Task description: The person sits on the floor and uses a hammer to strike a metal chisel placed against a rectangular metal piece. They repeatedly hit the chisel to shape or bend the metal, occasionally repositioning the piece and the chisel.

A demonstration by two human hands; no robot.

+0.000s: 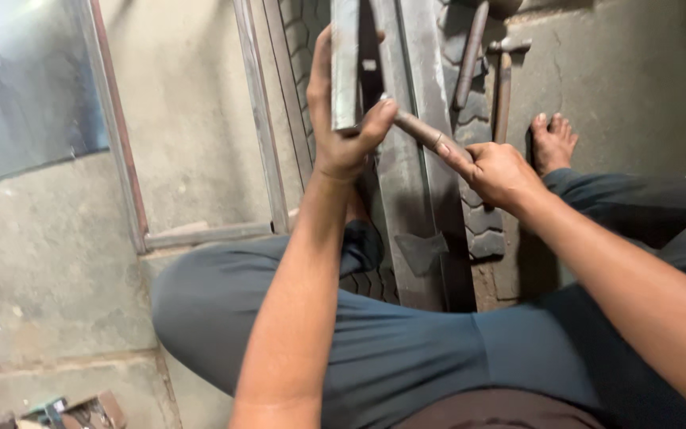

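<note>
The left hand (341, 119) is wrapped tight around a flat grey metal bar (344, 56) held upright. The right hand (498, 171) pinches a short round rod (422, 131) against it, above a long steel beam (418, 199). A hammer (504, 79) lies nearby on the floor.

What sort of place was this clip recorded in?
Probably a small metalworking shop: bare concrete floor, long steel bars laid over a tyre, a hammer nearby, metal frame pieces on the floor.

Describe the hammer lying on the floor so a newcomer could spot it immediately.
Start at the tyre lying under the long steel bars before the seated person. The hammer lies along its right edge, above the bare foot. Unlike the neighbouring plain rod, it carries a metal crosshead.
</note>
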